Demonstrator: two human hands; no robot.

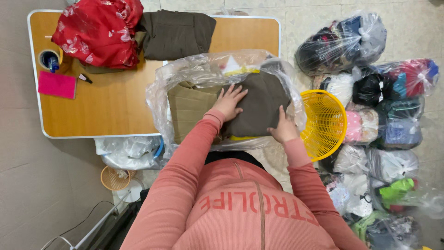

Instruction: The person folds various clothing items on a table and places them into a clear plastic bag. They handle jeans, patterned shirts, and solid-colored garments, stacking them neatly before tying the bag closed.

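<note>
Both palms flat, nothing grasped: left hand [229, 103] spread on top of the dark brown folded garment [259, 104], right hand [283, 128] pressing its near right edge. Garment inside a clear, crinkled plastic bag [185, 76], beside a ribbed khaki fold [189, 109], at the wooden table [106, 106]'s near right corner. Step judged: packing down soft cloth; next, probably a grip on the slippery bag mouth. Right of the bag, a yellow mesh basket [326, 122], rigid and round.
</note>
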